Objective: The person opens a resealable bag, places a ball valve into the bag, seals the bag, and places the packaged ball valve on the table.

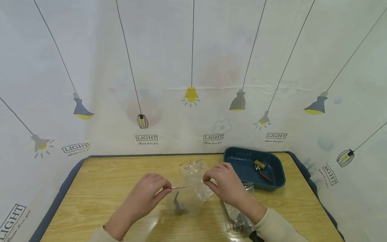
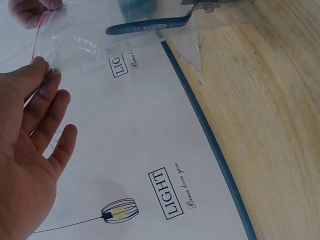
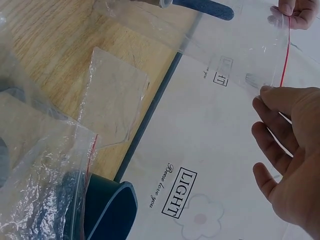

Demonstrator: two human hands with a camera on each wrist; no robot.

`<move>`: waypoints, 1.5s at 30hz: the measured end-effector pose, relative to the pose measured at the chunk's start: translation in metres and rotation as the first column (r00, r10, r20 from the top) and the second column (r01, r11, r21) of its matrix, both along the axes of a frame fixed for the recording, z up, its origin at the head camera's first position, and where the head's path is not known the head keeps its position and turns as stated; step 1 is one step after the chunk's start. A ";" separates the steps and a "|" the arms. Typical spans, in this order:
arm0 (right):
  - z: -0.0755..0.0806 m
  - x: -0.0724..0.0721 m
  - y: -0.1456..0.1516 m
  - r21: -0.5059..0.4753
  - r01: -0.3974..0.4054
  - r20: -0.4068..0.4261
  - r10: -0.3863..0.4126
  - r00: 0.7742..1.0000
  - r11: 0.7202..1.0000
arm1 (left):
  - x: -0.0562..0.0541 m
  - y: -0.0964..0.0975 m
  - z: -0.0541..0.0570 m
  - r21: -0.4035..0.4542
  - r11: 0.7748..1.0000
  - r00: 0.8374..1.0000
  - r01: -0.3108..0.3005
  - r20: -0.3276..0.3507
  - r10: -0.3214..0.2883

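Note:
A clear zip bag [image 1: 191, 205] with a red seal line hangs between my two hands over the table. Inside it lies a valve [image 1: 181, 207] with a dark blue lever [image 2: 147, 26]. My left hand [image 1: 148, 191] pinches one top corner of the bag between thumb and forefinger. At the opposite top corner, my right hand [image 1: 225, 184] pinches the edge in the same way, as the right wrist view shows. The red line runs taut from hand to hand. In the right wrist view, the lever [image 3: 207, 7] is partly cut off by the top edge.
Another clear bag [image 1: 193, 169] lies on the wooden table [image 1: 99, 188] behind the hands. A blue tray [image 1: 239, 164] at the back right holds a brass valve [image 1: 260, 164] with a red lever. More bagged parts [image 1: 240, 218] lie under the right forearm.

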State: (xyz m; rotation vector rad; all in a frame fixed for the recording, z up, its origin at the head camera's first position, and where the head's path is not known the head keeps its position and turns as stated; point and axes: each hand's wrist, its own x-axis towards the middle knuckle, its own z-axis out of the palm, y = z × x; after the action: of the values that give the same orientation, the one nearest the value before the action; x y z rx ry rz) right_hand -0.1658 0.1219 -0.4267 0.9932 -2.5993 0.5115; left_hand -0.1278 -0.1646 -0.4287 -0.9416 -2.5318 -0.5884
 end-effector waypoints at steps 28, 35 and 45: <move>-0.007 0.013 -0.034 0.114 -0.077 -0.247 0.103 0.964 0.991 | 0.002 0.023 -0.012 0.092 0.996 0.982 -0.009 -0.186 0.026; -0.005 0.014 -0.054 0.091 -0.112 -0.265 0.133 0.955 0.990 | 0.004 0.029 -0.015 0.092 0.996 0.967 0.008 -0.253 0.016; -0.005 0.017 -0.059 0.095 -0.076 -0.229 0.096 0.969 0.993 | 0.005 0.026 -0.019 0.079 0.995 0.969 -0.061 -0.235 0.078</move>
State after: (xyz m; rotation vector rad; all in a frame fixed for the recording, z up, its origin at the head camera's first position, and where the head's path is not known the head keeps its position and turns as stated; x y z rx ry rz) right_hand -0.1490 0.0625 -0.4317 1.1255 -2.3941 0.2864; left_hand -0.1229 -0.1387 -0.4476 -0.8407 -2.3049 -0.5085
